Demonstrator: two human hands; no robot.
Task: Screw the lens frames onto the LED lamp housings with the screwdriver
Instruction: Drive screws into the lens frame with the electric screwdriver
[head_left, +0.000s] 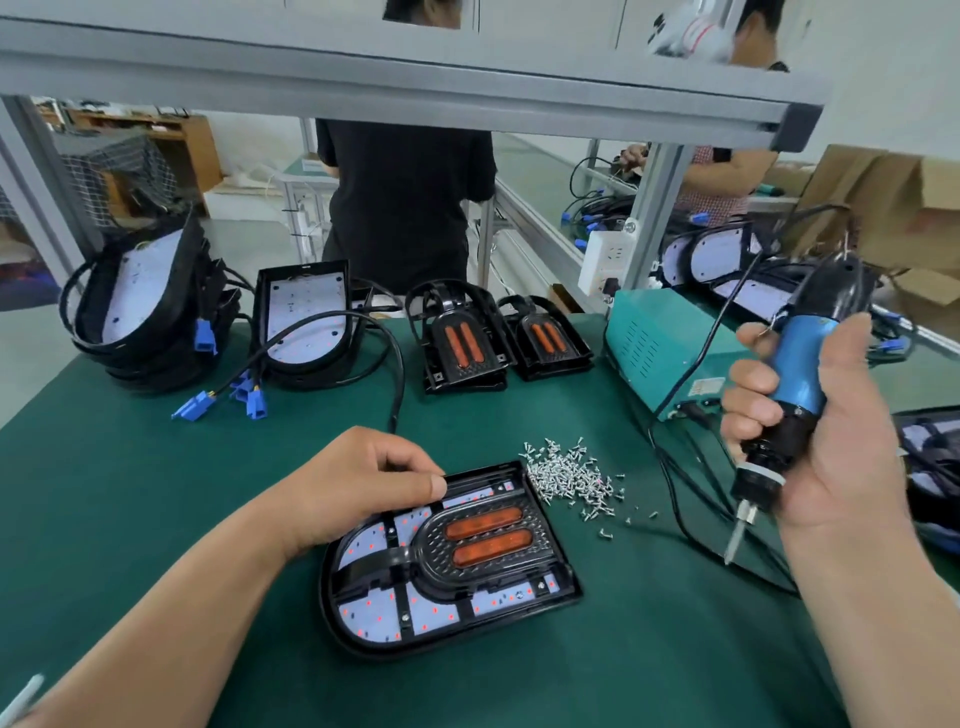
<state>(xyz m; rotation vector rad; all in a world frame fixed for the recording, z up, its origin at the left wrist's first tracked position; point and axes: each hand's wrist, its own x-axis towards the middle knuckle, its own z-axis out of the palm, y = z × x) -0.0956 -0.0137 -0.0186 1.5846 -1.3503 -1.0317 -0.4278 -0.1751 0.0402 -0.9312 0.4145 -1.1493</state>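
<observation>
A black LED lamp housing (363, 631) lies flat on the green mat in front of me, with a black lens frame (488, 540) carrying two orange lenses set in it. My left hand (358, 483) rests on the housing's upper left edge, fingers curled and thumb pressing the rim. My right hand (810, 431) grips a blue and black electric screwdriver (795, 384), held up to the right with its bit pointing down, well clear of the housing. A pile of small silver screws (571, 475) lies just right of the housing.
Stacked housings with cables and blue connectors (156, 312) stand at the back left, two piles of lens frames (462, 338) at the back middle, a teal power supply box (670, 353) at the right. The screwdriver's black cable (675, 499) loops across the mat. People stand beyond the bench.
</observation>
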